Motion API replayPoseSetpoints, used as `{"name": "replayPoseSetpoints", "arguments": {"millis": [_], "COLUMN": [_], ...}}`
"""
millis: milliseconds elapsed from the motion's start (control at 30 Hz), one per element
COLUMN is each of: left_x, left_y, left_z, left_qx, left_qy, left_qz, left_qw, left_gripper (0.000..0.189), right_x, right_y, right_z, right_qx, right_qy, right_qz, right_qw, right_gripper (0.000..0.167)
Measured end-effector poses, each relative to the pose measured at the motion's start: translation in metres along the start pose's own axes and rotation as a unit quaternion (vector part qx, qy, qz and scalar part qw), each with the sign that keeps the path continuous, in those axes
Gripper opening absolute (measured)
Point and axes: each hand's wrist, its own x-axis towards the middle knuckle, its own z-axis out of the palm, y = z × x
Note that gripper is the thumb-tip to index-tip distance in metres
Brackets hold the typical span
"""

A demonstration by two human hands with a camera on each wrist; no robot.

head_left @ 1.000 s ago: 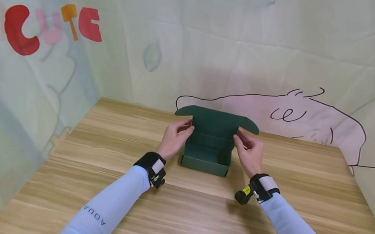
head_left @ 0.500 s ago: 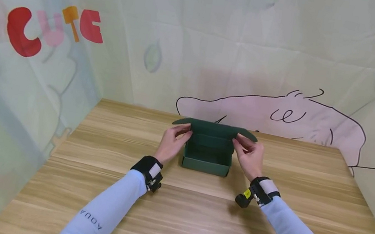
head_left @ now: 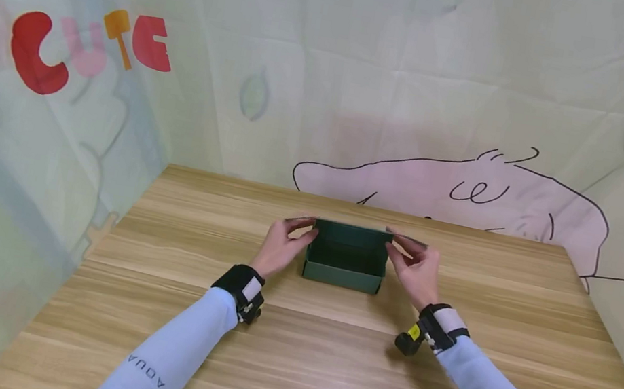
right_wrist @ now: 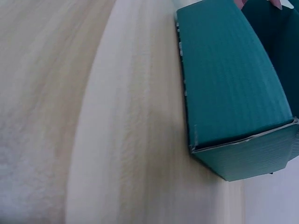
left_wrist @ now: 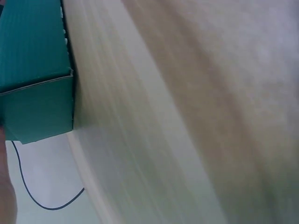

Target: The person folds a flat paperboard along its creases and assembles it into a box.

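Note:
A small dark green cardboard box (head_left: 342, 277) sits on the wooden table, its inside visible from above. Its lid (head_left: 353, 228) is tilted forward over the back part and appears nearly edge-on in the head view. My left hand (head_left: 279, 247) pinches the lid's left side flap between thumb and fingers. On the other side my right hand (head_left: 418, 272) pinches the right flap in the same way. The left wrist view has the box's end (left_wrist: 39, 109) at its left edge; in the right wrist view the green front wall (right_wrist: 229, 74) fills the upper right.
The wooden table (head_left: 319, 375) runs back to a printed cloth backdrop (head_left: 392, 84) just behind the box. Another cloth wall with the coloured letters CUTE stands at the left. A black wrist camera (head_left: 408, 340) hangs below the right wrist, near the tabletop.
The lid has swung from upright down and toward me, with both hands lowering along with it. The box's base has stayed in about the same place.

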Motion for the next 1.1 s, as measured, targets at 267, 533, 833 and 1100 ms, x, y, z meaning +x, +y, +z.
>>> {"name": "replayPoseSetpoints", "arguments": {"millis": [267, 533, 833, 1100], "left_x": [-0.005, -0.005, -0.007, -0.008], "left_y": [-0.007, -0.011, -0.009, -0.015], "left_z": [-0.004, -0.006, -0.008, -0.015], "left_qx": [-0.054, -0.043, -0.032, -0.02], "left_qy": [-0.025, -0.033, -0.05, -0.077], "left_qz": [0.022, 0.034, 0.037, 0.024], "left_qw": [0.998, 0.9979, 0.9975, 0.9965], "left_gripper": [0.036, 0.04, 0.045, 0.057], "right_x": [-0.006, -0.009, -0.011, -0.013], "right_y": [0.008, 0.012, 0.016, 0.02], "right_z": [0.001, -0.002, -0.009, -0.022], "right_qx": [0.029, 0.053, 0.042, 0.009], "right_qy": [-0.022, -0.037, -0.061, -0.115], "right_qz": [-0.037, -0.034, -0.038, -0.038], "right_qw": [0.9987, 0.9973, 0.9965, 0.9925], "right_gripper": [0.034, 0.037, 0.04, 0.054]}}
